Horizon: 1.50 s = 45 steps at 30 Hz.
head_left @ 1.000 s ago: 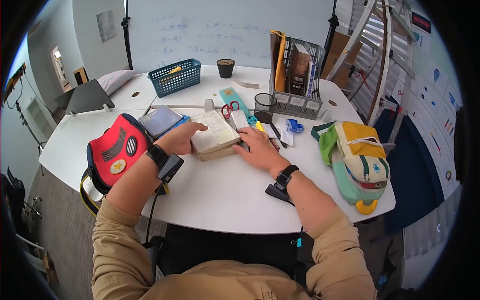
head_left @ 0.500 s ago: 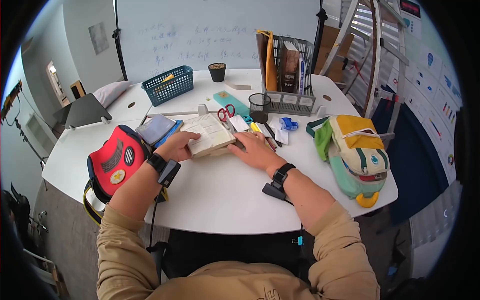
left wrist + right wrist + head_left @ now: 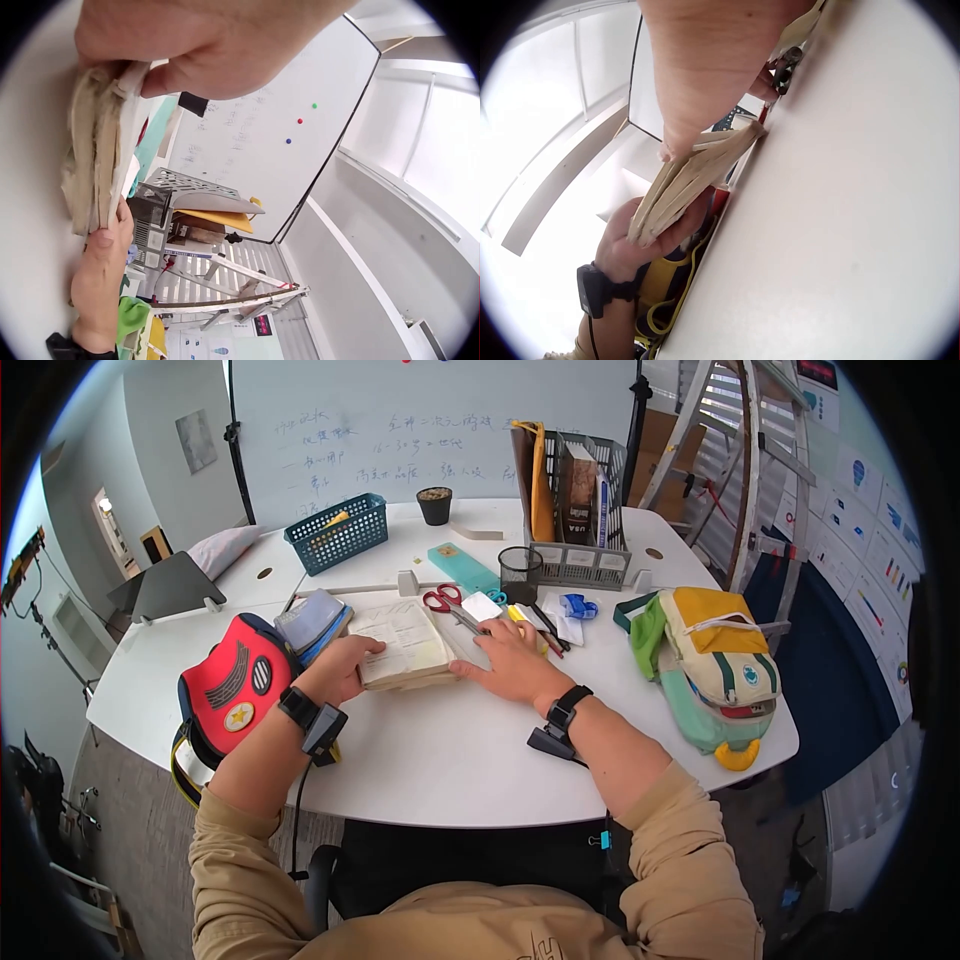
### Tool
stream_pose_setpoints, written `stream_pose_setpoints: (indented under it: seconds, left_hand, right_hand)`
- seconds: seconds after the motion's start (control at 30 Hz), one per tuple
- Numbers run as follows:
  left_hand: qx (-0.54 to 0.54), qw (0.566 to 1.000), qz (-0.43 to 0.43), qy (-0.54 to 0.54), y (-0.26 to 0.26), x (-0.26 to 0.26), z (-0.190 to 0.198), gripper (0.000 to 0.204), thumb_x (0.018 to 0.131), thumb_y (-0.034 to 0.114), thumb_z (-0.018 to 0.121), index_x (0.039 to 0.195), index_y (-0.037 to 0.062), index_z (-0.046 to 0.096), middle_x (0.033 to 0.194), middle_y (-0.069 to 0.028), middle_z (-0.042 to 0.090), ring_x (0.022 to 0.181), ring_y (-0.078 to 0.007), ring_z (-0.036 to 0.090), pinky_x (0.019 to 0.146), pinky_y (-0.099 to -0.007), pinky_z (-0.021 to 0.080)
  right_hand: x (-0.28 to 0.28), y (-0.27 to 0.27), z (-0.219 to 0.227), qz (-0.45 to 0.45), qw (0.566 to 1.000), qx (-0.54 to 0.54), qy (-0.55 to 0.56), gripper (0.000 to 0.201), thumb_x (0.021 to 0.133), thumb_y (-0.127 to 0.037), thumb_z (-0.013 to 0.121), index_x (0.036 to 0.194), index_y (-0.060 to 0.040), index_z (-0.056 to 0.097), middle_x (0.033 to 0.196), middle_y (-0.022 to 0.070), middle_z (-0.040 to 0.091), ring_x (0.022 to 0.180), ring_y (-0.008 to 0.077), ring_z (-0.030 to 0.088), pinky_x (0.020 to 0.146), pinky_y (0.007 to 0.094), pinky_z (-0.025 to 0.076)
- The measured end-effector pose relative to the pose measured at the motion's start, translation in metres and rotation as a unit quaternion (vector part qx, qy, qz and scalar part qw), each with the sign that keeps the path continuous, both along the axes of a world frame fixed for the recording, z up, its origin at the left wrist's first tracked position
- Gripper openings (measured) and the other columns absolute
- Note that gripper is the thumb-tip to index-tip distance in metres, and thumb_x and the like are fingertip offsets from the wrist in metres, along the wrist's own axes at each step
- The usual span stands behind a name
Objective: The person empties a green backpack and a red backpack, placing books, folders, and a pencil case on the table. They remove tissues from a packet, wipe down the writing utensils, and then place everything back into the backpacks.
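Note:
A stack of worn, cream-paged books [image 3: 402, 644] sits in front of the person. The left hand [image 3: 338, 668] grips its left side, thumb over the top cover and fingers underneath; the left wrist view shows the thick, ragged page edges [image 3: 96, 154]. At the right near corner, the thumb of the right hand [image 3: 515, 663] touches the stack, while the other fingers stretch out beside it. Red-handled scissors [image 3: 442, 598] lie behind the stack, blades pointing toward the right fingertips. In the right wrist view, a small dark object [image 3: 787, 67] is by those fingers.
Left stand a red bag [image 3: 232, 685] and stacked notebooks [image 3: 312, 622]. Pens, a blue item [image 3: 578, 606], a mesh cup [image 3: 520, 573] and a teal case [image 3: 463, 567] lie beyond the right hand. Farther out are a backpack [image 3: 715, 670], file rack [image 3: 578, 568], basket [image 3: 337, 540] and plant pot [image 3: 435, 507].
The left hand has gone from lying over the stack's edge to gripping its side. The stack has shifted left and turned slightly, nudging the notebooks. The scissors have dropped flatter, their blades now uncovered.

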State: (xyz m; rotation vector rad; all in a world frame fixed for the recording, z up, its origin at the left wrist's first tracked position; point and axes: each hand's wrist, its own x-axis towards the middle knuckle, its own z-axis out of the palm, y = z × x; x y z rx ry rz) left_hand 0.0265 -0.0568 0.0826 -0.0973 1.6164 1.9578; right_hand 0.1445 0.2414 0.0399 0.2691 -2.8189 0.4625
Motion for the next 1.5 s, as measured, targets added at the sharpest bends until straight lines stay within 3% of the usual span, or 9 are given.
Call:
stream_pose_setpoints:
  seconds: [0.27, 0.4, 0.5, 0.9, 0.97, 1.07, 1.2, 1.37, 1.5]
  left_hand:
    - [0.004, 0.999, 0.0, -0.047, -0.019, 0.009, 0.0, 0.049, 0.11, 0.006, 0.066, 0.154, -0.0101, 0.05, 0.147, -0.0213, 0.065, 0.131, -0.0352, 0.072, 0.113, -0.0475, 0.062]
    - [-0.045, 0.995, -0.086, 0.018, -0.022, 0.001, -0.024, 0.046, 0.109, 0.004, 0.07, 0.151, -0.0104, 0.058, 0.147, -0.0187, 0.066, 0.132, -0.0314, 0.071, 0.11, -0.0458, 0.063]
    - [-0.059, 0.991, -0.095, 0.068, -0.011, 0.022, -0.007, 0.048, 0.109, 0.005, 0.072, 0.153, -0.0091, 0.059, 0.149, -0.0184, 0.066, 0.133, -0.0306, 0.07, 0.108, -0.0439, 0.064]
    - [0.109, 0.989, -0.078, -0.058, 0.006, 0.033, -0.019, 0.055, 0.11, 0.012, 0.07, 0.16, 0.0008, 0.051, 0.152, -0.0187, 0.066, 0.138, -0.0339, 0.069, 0.117, -0.0512, 0.059]
    - [0.122, 0.987, -0.099, 0.015, 0.005, 0.036, -0.017, 0.057, 0.11, 0.01, 0.071, 0.162, 0.0032, 0.048, 0.154, -0.0183, 0.065, 0.14, -0.0338, 0.068, 0.118, -0.0508, 0.059]
    - [0.145, 0.981, -0.101, 0.086, 0.006, 0.049, -0.006, 0.062, 0.109, 0.005, 0.071, 0.165, 0.0061, 0.045, 0.157, -0.0174, 0.063, 0.143, -0.0321, 0.067, 0.121, -0.0496, 0.058]
    - [0.186, 0.975, -0.065, 0.106, 0.006, 0.06, -0.001, 0.064, 0.105, -0.004, 0.072, 0.162, 0.0051, 0.046, 0.156, -0.0171, 0.064, 0.144, -0.0327, 0.067, 0.12, -0.0493, 0.059]
    - [0.156, 0.959, -0.096, 0.217, 0.008, 0.054, -0.022, 0.063, 0.104, -0.005, 0.075, 0.161, 0.0049, 0.048, 0.156, -0.0141, 0.066, 0.14, -0.027, 0.068, 0.119, -0.0444, 0.058]
    - [0.082, 0.943, -0.111, 0.304, 0.01, 0.055, -0.028, 0.064, 0.102, -0.004, 0.079, 0.159, 0.0043, 0.051, 0.155, -0.0122, 0.067, 0.139, -0.0216, 0.067, 0.117, -0.0402, 0.057]
  right_hand:
    - [0.0, -0.004, -0.008, 0.039, 0.997, -0.055, 0.03, 0.087, 0.111, -0.077, 0.051, 0.135, 0.0023, 0.079, 0.157, 0.0228, 0.058, 0.156, 0.0362, 0.039, 0.131, 0.0527, 0.017]
    - [0.0, 0.002, -0.009, 0.087, 0.993, -0.072, 0.037, 0.066, 0.113, -0.063, 0.058, 0.126, -0.0044, 0.085, 0.158, 0.0194, 0.06, 0.154, 0.0348, 0.042, 0.13, 0.0514, 0.017]
    - [0.006, -0.002, 0.004, 0.104, 0.992, -0.074, 0.019, 0.064, 0.114, -0.062, 0.059, 0.121, -0.0039, 0.087, 0.158, 0.0183, 0.06, 0.154, 0.034, 0.042, 0.131, 0.0507, 0.016]
    - [0.002, 0.0, -0.002, 0.148, 0.982, -0.114, 0.036, 0.066, 0.114, -0.057, 0.061, 0.103, 0.0016, 0.088, 0.157, 0.0139, 0.063, 0.153, 0.0314, 0.042, 0.131, 0.0478, 0.016]
    - [0.004, -0.002, 0.002, 0.148, 0.98, -0.127, 0.026, 0.066, 0.114, -0.057, 0.06, 0.103, 0.0016, 0.088, 0.157, 0.0136, 0.063, 0.153, 0.0308, 0.043, 0.13, 0.0474, 0.016]
    - [0.0, -0.003, -0.002, 0.13, 0.976, -0.17, 0.039, 0.066, 0.114, -0.059, 0.061, 0.111, 0.0031, 0.084, 0.157, 0.014, 0.063, 0.152, 0.032, 0.043, 0.129, 0.0473, 0.018]
    - [0.0, -0.005, -0.002, 0.101, 0.967, -0.23, 0.041, 0.07, 0.113, -0.059, 0.065, 0.137, 0.0062, 0.067, 0.152, 0.0192, 0.066, 0.146, 0.0334, 0.056, 0.125, 0.048, 0.035]
    - [-0.006, -0.015, -0.009, 0.135, 0.843, -0.516, -0.074, 0.076, 0.107, -0.041, 0.082, 0.156, 0.0072, 0.048, 0.147, 0.023, 0.07, 0.135, 0.0278, 0.069, 0.116, 0.0418, 0.053]
    - [-0.001, -0.018, -0.003, 0.137, 0.862, -0.484, -0.064, 0.08, 0.101, -0.029, 0.091, 0.158, 0.0062, 0.048, 0.149, 0.021, 0.07, 0.138, 0.0257, 0.068, 0.12, 0.039, 0.052]
